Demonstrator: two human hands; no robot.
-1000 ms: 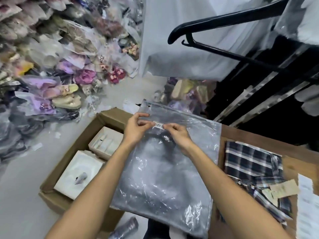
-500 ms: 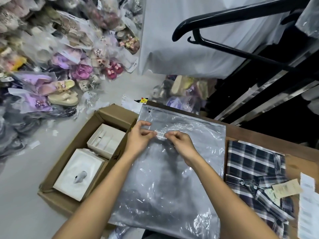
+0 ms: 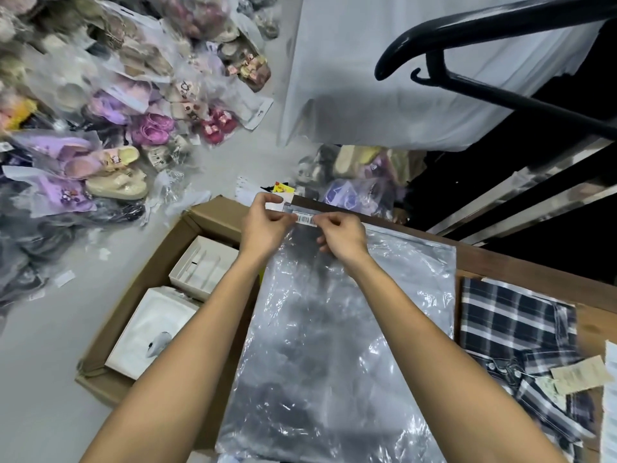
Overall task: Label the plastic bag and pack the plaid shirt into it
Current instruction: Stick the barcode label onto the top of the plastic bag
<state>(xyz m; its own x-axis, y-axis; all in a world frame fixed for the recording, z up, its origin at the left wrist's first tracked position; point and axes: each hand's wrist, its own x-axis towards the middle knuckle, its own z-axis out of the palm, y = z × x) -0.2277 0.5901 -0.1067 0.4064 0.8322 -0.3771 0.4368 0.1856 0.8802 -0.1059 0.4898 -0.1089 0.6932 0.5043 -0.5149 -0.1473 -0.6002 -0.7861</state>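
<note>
A clear plastic bag (image 3: 347,345) lies flat on the wooden table (image 3: 534,275), hanging over its left edge. A small white barcode label (image 3: 305,219) sits at the bag's top edge. My left hand (image 3: 267,225) pinches the label's left end and my right hand (image 3: 344,237) pinches its right end. The dark plaid shirt (image 3: 521,335) lies folded on the table to the right of the bag, with paper tags (image 3: 577,375) on it. The bag holds nothing.
An open cardboard box (image 3: 140,295) with white trays stands on the floor at left. Bagged slippers (image 3: 110,162) are piled at the far left. A black hanger (image 3: 467,38) hangs at the upper right. White paper (image 3: 609,412) lies at the table's right edge.
Both hands have moved with the label from the middle of the bag's upper part up to its top edge. The camera has tilted a little.
</note>
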